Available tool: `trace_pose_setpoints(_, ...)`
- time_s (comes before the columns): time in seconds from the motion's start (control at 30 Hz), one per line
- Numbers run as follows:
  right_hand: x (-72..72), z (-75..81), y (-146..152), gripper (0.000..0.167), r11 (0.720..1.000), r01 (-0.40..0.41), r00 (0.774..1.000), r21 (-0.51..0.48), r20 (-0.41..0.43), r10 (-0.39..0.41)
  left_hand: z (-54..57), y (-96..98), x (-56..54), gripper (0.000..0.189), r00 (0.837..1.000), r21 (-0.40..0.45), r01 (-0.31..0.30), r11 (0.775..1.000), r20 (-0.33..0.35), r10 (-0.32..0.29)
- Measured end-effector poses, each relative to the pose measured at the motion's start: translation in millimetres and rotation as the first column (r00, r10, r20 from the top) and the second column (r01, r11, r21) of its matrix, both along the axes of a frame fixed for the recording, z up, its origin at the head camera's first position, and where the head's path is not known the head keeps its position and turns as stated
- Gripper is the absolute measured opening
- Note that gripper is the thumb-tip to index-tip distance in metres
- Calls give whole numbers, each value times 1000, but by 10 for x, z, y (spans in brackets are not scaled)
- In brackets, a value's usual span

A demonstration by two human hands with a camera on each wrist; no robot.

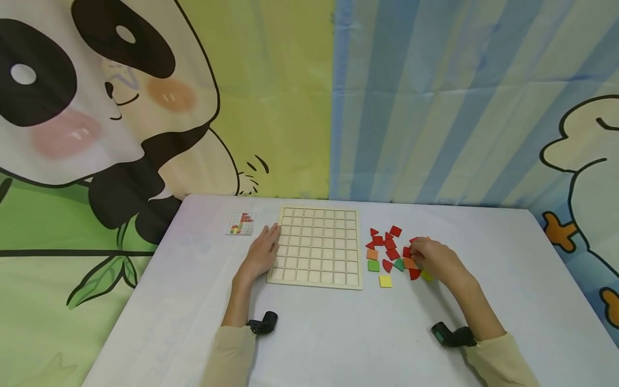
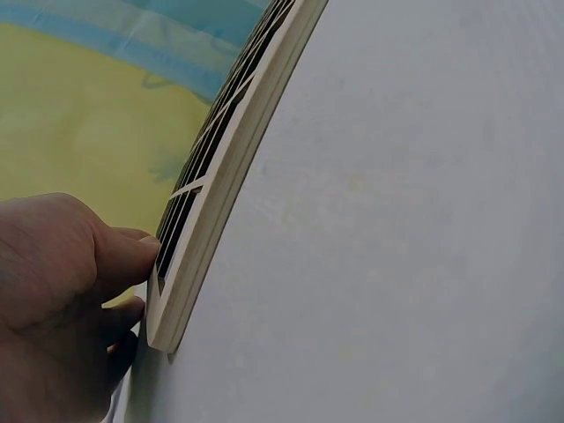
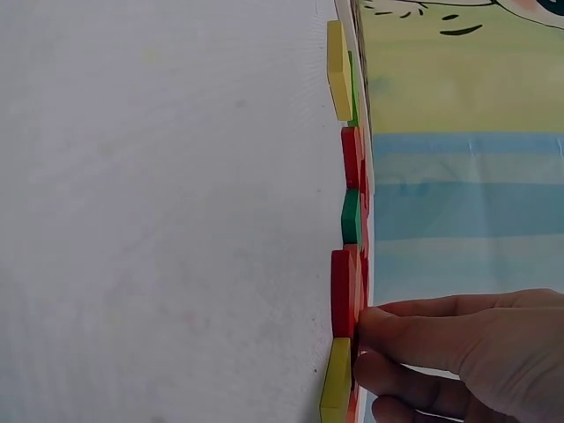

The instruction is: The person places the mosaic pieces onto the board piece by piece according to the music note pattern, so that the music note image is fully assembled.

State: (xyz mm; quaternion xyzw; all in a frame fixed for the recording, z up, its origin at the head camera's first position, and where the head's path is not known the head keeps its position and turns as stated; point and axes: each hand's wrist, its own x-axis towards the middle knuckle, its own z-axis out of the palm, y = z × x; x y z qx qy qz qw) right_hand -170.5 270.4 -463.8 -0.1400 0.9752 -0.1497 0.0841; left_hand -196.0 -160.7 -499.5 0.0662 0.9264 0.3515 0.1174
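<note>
A pale wooden grid board (image 1: 319, 247) lies flat on the table, its square cells bare. My left hand (image 1: 263, 251) rests along the board's left edge with fingers stretched out; the left wrist view shows the thumb (image 2: 128, 254) against its rim. Right of the board are scattered flat red, orange, green and yellow pieces, among them a yellow square (image 1: 385, 281) and a red quarter-circle (image 1: 387, 265). My right hand (image 1: 435, 259) reaches down over the right end of this group, fingertips bent among the pieces. I cannot tell whether it pinches one.
A small pattern card (image 1: 240, 223) with a coloured figure on a grid lies left of the board. The white table (image 1: 338, 338) meets a printed cloth backdrop (image 1: 285, 97) at its far edge. Each wrist wears a black camera (image 1: 265, 323).
</note>
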Motion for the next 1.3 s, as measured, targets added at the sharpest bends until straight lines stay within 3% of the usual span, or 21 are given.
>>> trace_pose_setpoints(0.43,-41,-8,100,23,1000,6,1000,31,-20,-5,4,6,6,55,1000,12,-15,1000,0,15)
trace_pose_setpoints(0.67,-34,13,127,25,998,56,998,32,7,-56,25,22,36,55,1000,34,-32,999,0,32)
trace_pose_setpoints(0.87,4,18,82,16,997,77,997,24,30,-78,12,19,35,55,999,39,-34,999,5,34)
trace_pose_setpoints(1.13,20,5,67,11,998,38,999,40,9,-38,-5,15,28,55,1000,36,-31,999,6,30)
trace_pose_setpoints(1.3,-1,18,99,19,998,58,998,-19,15,-57,5,16,25,56,1000,29,-27,999,3,27)
